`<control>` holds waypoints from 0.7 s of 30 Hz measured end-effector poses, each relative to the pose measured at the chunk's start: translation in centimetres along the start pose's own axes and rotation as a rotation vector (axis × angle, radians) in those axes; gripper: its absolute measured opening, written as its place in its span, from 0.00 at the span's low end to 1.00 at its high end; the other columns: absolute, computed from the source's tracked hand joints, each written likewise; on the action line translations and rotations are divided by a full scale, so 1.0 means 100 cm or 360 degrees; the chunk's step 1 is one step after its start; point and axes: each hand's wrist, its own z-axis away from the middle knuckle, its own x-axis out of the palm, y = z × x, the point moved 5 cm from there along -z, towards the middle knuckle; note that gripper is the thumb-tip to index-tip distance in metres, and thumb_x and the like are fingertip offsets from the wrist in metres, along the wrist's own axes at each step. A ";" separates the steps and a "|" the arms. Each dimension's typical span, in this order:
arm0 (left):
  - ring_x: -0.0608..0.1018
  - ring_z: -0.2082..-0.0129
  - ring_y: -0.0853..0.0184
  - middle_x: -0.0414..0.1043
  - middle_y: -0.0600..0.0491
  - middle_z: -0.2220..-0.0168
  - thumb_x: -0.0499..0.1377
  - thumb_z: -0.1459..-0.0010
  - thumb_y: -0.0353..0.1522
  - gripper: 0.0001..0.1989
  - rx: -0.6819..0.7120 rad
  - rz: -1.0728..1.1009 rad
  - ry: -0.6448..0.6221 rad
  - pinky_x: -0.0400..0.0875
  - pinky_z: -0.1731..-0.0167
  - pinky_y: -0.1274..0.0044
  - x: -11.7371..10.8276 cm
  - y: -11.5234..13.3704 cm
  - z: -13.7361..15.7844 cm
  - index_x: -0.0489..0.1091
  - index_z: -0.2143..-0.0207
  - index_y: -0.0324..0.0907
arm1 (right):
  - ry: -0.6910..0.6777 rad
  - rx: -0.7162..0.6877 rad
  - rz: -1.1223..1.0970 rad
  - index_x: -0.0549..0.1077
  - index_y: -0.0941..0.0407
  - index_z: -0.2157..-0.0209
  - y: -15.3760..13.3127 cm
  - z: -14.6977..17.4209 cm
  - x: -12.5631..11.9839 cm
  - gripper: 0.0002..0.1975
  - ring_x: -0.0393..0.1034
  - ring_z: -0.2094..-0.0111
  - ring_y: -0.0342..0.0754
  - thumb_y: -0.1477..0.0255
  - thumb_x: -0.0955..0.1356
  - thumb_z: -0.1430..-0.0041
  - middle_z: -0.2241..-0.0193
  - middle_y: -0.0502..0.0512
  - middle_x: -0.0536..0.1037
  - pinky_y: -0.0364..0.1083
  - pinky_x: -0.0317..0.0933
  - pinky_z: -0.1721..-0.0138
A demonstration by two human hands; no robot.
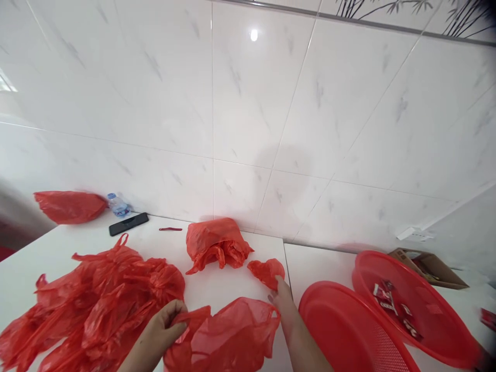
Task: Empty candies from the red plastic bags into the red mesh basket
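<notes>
My left hand (165, 330) is closed, thumb and fingers pinching the upper left edge of a thin red plastic bag (228, 336). The bag is spread wide and reaches below the bottom of the view. My right hand (279, 293) is stretched out past the bag's right side, its fingers apart. Its fingertips are at the edge of a small crumpled red plastic bag (266, 271), and they seem to touch it. To the left of my left hand lies a heap of tied, filled red plastic bags (112, 305).
Against the tiled wall are a folded red bag bundle (217, 243), a red strip (170, 229), a black phone (128, 224), a water bottle (118, 205) and another red bag (70, 206). Rightward stand a red basket (337, 320), a red basin (437, 315) holding small packets, and a cardboard box (445, 268).
</notes>
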 end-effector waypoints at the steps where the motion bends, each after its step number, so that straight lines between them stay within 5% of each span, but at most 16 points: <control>1: 0.59 0.81 0.75 0.58 0.63 0.83 0.61 0.62 0.30 0.10 0.0029 -0.0006 -0.0023 0.52 0.79 0.81 0.000 -0.002 -0.001 0.60 0.80 0.42 | -0.0020 0.0018 -0.0014 0.67 0.51 0.50 -0.005 -0.011 0.007 0.30 0.65 0.46 0.59 0.54 0.69 0.54 0.50 0.59 0.72 0.53 0.65 0.54; 4: 0.58 0.81 0.75 0.58 0.63 0.83 0.63 0.64 0.29 0.13 0.0073 0.0079 -0.0145 0.51 0.79 0.81 0.007 -0.006 0.000 0.58 0.81 0.43 | -0.0115 0.0046 -0.0059 0.65 0.52 0.48 -0.020 -0.028 0.023 0.29 0.65 0.45 0.54 0.57 0.67 0.52 0.45 0.59 0.68 0.51 0.64 0.53; 7: 0.60 0.82 0.76 0.61 0.63 0.83 0.66 0.64 0.32 0.15 0.0040 0.0288 -0.0372 0.52 0.78 0.81 0.025 -0.005 0.006 0.59 0.79 0.43 | -0.0208 0.0016 -0.0060 0.65 0.51 0.47 -0.027 -0.012 0.021 0.29 0.65 0.45 0.52 0.58 0.69 0.51 0.39 0.59 0.62 0.49 0.63 0.52; 12: 0.67 0.81 0.73 0.70 0.59 0.82 0.68 0.60 0.36 0.17 -0.0158 0.0397 -0.0564 0.57 0.76 0.81 0.055 0.007 0.014 0.61 0.76 0.42 | -0.0762 -0.0102 0.0106 0.68 0.53 0.48 -0.030 0.074 -0.012 0.26 0.69 0.50 0.53 0.55 0.68 0.44 0.49 0.60 0.73 0.51 0.62 0.52; 17: 0.71 0.77 0.72 0.74 0.57 0.78 0.66 0.53 0.34 0.13 -0.0254 0.0440 -0.0556 0.59 0.75 0.82 0.077 0.030 0.014 0.63 0.73 0.42 | -0.0660 -0.0543 0.0377 0.74 0.52 0.56 -0.054 0.157 -0.071 0.17 0.70 0.61 0.49 0.58 0.68 0.44 0.63 0.56 0.76 0.47 0.63 0.60; 21: 0.72 0.76 0.71 0.74 0.56 0.77 0.66 0.51 0.33 0.11 -0.0244 0.0501 -0.0597 0.61 0.76 0.82 0.091 0.041 0.014 0.65 0.72 0.41 | -0.0965 -0.0681 0.0669 0.75 0.53 0.62 -0.060 0.209 -0.061 0.12 0.70 0.66 0.50 0.62 0.68 0.46 0.68 0.55 0.76 0.47 0.64 0.64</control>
